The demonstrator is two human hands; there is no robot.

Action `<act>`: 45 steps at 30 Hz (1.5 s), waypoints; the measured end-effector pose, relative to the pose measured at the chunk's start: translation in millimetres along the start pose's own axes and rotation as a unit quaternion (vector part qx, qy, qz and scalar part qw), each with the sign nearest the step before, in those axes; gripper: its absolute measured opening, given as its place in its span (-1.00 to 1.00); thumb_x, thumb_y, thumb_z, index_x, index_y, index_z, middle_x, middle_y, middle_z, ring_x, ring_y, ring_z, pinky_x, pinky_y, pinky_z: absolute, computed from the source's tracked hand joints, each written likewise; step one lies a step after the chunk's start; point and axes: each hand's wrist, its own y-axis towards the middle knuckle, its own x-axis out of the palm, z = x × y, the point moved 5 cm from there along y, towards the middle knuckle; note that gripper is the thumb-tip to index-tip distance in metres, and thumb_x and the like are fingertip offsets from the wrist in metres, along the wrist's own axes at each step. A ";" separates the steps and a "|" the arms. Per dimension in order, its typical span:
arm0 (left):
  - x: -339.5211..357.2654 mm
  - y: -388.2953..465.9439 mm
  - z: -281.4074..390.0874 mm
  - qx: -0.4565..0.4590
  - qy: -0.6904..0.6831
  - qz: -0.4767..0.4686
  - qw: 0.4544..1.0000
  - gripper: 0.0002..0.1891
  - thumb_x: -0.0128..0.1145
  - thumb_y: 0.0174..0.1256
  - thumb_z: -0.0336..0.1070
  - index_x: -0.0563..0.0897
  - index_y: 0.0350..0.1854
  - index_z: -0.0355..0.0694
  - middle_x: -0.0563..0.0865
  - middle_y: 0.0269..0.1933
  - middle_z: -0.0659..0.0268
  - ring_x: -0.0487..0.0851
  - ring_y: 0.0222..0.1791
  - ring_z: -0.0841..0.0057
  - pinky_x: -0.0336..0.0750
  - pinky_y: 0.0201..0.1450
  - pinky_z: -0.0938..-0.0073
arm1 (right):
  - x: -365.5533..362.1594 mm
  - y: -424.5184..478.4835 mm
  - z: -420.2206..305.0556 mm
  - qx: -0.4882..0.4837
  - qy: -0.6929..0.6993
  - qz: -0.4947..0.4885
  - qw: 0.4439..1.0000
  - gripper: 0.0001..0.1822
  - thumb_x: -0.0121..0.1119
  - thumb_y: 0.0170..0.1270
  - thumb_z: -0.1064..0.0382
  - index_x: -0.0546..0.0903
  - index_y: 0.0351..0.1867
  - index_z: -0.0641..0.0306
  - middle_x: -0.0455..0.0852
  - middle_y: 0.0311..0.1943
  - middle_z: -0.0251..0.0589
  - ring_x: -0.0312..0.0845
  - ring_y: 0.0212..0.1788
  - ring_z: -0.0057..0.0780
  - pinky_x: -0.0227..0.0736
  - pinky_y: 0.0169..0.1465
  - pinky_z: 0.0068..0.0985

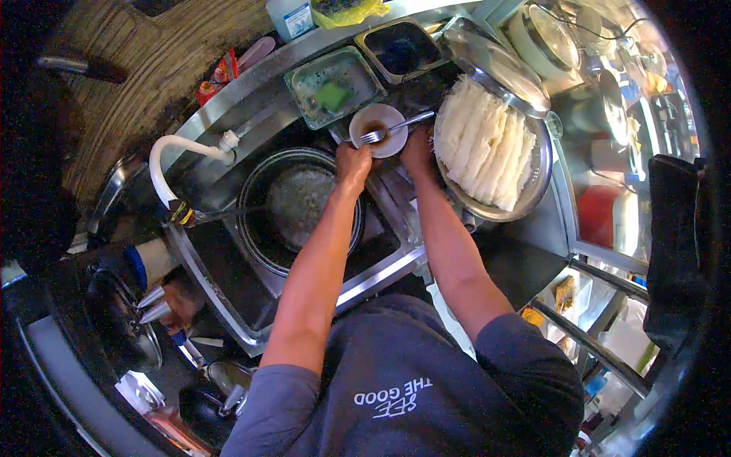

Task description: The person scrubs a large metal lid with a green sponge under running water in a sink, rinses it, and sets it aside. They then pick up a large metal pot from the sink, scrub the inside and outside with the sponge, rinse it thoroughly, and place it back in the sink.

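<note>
A small white bowl (396,117) with brown liquid in it sits before me, and a metal fork (374,136) lies across it, its handle pointing right. My left hand (354,164) grips the bowl's near left rim. At the bowl's right edge is my right hand (418,151), in shadow below the fork handle. Its fingers are mostly hidden, so I cannot tell whether it holds the bowl. Just right of it, folded sheets of white rice noodles (485,143) fill a round metal basin (534,197). A domed metal lid (497,65) leans on the basin's far side.
A large round pot (285,223) with cloudy liquid is set into the counter, partly under my left forearm. Beside it curves a white faucet pipe (165,154). Behind the bowl are a container with something green (334,97) and a dark metal pan (400,48).
</note>
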 end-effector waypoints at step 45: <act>25.1 21.8 -25.7 0.029 -0.322 0.061 0.944 -0.74 0.04 0.03 -0.56 0.66 -0.21 -0.51 0.74 -0.35 0.13 0.72 -0.52 0.36 0.62 -0.51 0.35 | -17.3 -38.9 -32.1 -0.079 -0.104 0.057 0.990 -0.59 -0.06 0.28 0.36 0.48 0.11 0.56 0.37 0.30 0.27 0.13 0.41 0.27 0.01 0.48 0.07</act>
